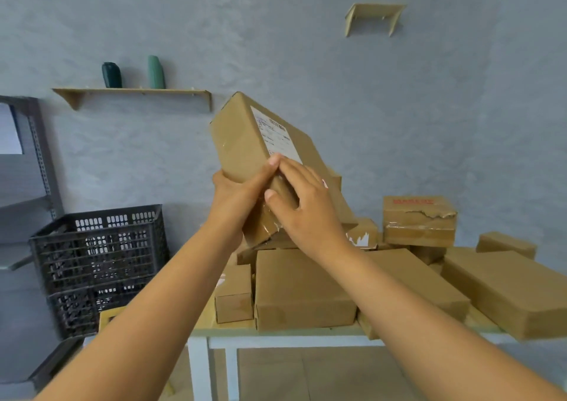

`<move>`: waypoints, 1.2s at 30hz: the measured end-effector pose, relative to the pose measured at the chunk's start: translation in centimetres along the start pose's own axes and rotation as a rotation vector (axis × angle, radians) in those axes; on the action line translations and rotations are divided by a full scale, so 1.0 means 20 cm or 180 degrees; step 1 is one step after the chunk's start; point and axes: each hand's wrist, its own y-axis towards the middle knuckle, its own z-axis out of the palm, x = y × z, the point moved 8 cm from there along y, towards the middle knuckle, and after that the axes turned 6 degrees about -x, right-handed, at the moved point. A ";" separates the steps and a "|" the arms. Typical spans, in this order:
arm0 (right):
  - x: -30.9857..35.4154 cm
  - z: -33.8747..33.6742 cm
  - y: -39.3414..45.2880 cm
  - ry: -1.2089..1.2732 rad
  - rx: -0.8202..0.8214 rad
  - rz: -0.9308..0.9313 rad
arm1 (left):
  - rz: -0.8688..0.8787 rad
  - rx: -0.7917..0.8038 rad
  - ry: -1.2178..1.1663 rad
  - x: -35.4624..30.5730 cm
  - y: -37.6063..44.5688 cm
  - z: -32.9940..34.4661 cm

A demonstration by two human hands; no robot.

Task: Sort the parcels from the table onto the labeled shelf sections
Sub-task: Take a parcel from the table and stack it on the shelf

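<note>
A brown cardboard parcel point(245, 142) with a white shipping label is lifted above the table and tilted, its far end pointing up. My left hand point(236, 198) grips its lower left side, thumb across the front face. My right hand point(303, 207) holds the lower right side, fingers curled over the edge near the label. Below, several more brown parcels point(300, 290) lie piled on the white-framed table point(276, 336). A grey metal shelf rack point(33, 161) stands at the far left, partly cut off by the frame edge.
Two stacked black plastic crates point(98, 262) stand left of the table. A wooden wall shelf point(135, 93) carries two green vases. A small wooden bracket shelf point(374, 16) hangs high on the right. A torn box with red print point(417, 219) sits atop the pile.
</note>
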 end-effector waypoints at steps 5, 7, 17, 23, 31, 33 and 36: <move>-0.12 0.05 0.01 0.0578 0.0538 0.0422 | -0.0207 0.0116 0.0170 0.05 0.03 -0.15; -0.25 -0.01 0.02 0.0351 0.0266 0.0712 | -0.0188 0.0325 0.0132 0.05 0.04 -0.19; -0.68 -0.05 -0.10 0.1916 0.0345 0.3150 | 0.0217 0.1163 -0.0355 0.00 0.09 -0.37; -0.64 -0.06 -0.05 0.1451 0.0024 0.2510 | -0.0125 0.0740 -0.0190 0.09 0.15 -0.47; -0.55 -0.03 -0.09 0.1469 -0.0155 0.2478 | 0.0168 0.0460 0.0060 0.09 0.17 -0.46; -0.57 -0.04 -0.13 0.1379 -0.0234 0.2544 | 0.0227 0.0495 0.0102 0.10 0.17 -0.44; -0.61 -0.13 -0.20 0.1046 -0.0492 0.2577 | 0.0254 0.0642 0.0113 0.16 0.17 -0.37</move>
